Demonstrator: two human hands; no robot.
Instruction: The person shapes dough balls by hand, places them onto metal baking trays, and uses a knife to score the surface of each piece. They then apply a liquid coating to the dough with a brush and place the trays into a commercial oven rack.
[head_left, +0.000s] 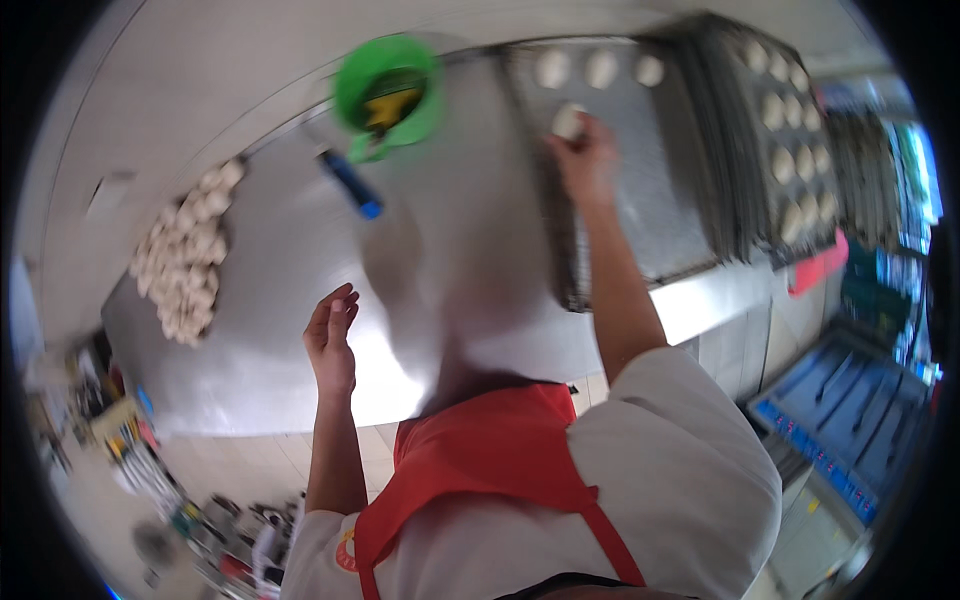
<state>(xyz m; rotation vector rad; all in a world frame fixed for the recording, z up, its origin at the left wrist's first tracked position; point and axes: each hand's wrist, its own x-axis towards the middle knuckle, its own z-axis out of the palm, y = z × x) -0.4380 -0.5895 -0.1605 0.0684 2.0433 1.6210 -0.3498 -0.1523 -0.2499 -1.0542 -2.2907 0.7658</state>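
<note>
My right hand [588, 165] reaches over a dark metal baking tray [650, 190] and has its fingers on a round white dough piece [567, 121]. Beyond it, a row of dough pieces [601, 69] lies along the tray's far end. My left hand [331, 338] hovers over the shiny metal table [270, 270] near its front edge. Its fingers are loosely bent and a little apart, with nothing in them. At the table's left side lies a big heap of small dough pieces [185, 255].
A green pitcher [355, 85] with a yellow-handled brush inside stands at the back. Beside it lies a blue-handled tool [350, 184]. Stacked trays with a loaded one [795, 135] on top are at the right. A blue-edged appliance [850, 410] sits at the lower right.
</note>
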